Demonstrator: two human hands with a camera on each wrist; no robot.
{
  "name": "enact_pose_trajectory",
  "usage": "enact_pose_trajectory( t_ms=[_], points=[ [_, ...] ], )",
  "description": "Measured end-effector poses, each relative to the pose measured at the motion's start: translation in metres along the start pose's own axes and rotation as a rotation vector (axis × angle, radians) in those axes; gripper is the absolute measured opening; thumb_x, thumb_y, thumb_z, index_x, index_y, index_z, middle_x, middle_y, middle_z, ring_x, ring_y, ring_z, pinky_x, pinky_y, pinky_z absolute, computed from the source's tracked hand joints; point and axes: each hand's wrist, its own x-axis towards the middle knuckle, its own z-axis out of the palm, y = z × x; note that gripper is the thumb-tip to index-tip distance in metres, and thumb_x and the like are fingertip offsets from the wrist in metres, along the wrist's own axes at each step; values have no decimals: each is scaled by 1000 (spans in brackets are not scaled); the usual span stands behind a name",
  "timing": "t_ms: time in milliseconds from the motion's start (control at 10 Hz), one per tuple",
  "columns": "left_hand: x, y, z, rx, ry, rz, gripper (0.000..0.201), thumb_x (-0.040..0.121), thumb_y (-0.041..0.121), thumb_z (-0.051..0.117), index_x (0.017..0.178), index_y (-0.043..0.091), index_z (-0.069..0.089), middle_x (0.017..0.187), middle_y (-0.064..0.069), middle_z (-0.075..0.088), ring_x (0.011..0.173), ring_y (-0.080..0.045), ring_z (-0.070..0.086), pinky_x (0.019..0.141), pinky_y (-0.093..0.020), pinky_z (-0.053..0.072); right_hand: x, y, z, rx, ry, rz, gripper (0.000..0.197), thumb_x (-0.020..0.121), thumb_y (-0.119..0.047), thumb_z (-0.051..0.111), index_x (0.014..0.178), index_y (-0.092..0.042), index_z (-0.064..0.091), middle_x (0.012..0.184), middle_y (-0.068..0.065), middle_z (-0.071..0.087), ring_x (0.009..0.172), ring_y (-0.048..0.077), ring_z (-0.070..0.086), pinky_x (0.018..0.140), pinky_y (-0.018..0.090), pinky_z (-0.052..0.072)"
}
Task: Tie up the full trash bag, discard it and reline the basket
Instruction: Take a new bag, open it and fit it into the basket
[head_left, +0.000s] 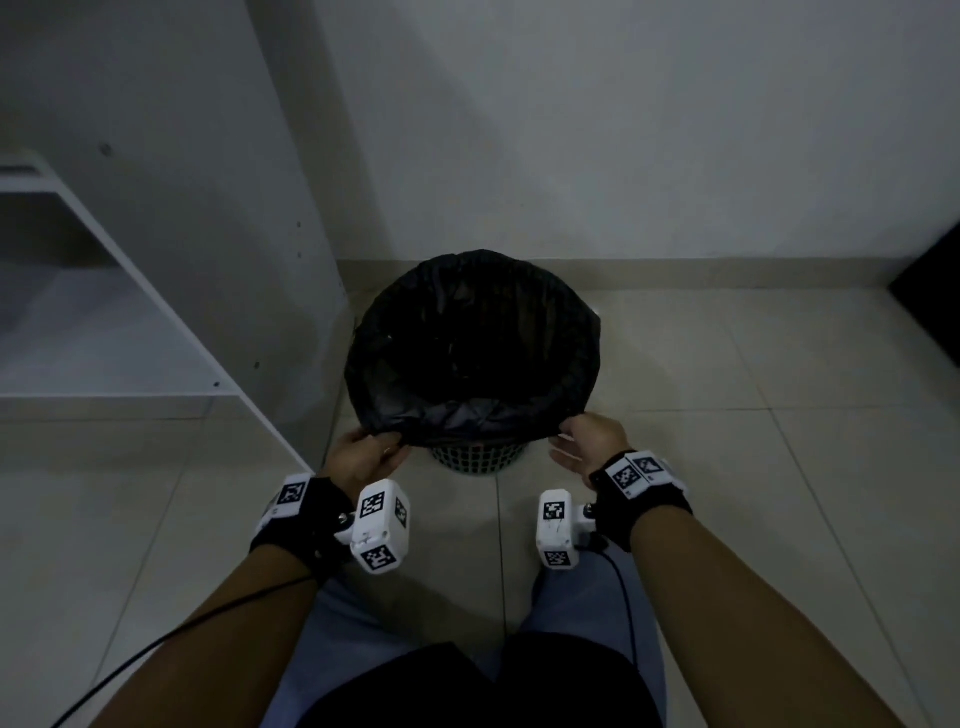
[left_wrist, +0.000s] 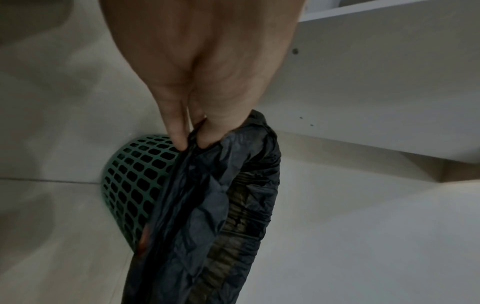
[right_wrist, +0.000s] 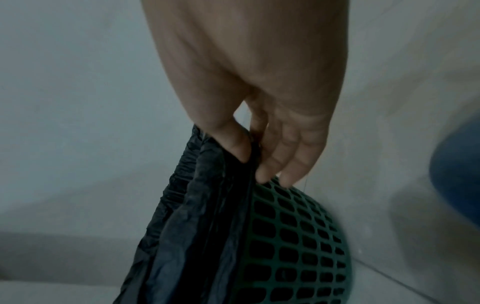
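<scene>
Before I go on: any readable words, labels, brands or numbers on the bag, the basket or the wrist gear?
No readable text in any view.
black trash bag: no print visible.
green basket: plain mesh, no label.
wrist camera units: only black-and-white square marker patterns, no letters or digits.

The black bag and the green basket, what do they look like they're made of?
Black bag: thin plastic film by the look, slightly glossy, crinkled and gathered at the rim. Green basket: probably moulded plastic, matte, an open lattice of even holes.
</scene>
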Motion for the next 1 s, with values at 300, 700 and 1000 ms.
enact_pose_trajectory(
  t_ms=[300, 700, 1000],
  points=[
    [26, 48, 8, 166, 97, 71, 36, 100, 19, 40, 135, 14, 50, 86, 0, 56, 74, -17, 53, 66, -32, 47, 31, -69, -13, 6, 81, -151, 13, 91, -13, 55, 91, -6, 66, 91, 11, 65, 84, 27, 63, 59, 28, 55],
    [126, 150, 56, 551, 102, 147, 23, 102, 33, 38, 92, 19, 54, 91, -3, 57, 87, -22, 53, 78, -33, 40, 122, -168, 15, -430, 97, -165, 45, 86, -39, 57, 101, 2, 69, 98, 13, 65, 89, 30, 61, 83, 40, 50],
    [210, 172, 92, 627, -5, -140, 19, 90, 22, 48, 75, 11, 50, 70, -10, 51, 60, -24, 51, 57, -30, 40, 170, -192, 31, -624, 139, -119, 35, 94, -18, 56, 122, 3, 63, 125, 19, 65, 117, 34, 60, 94, 34, 49]
  ],
)
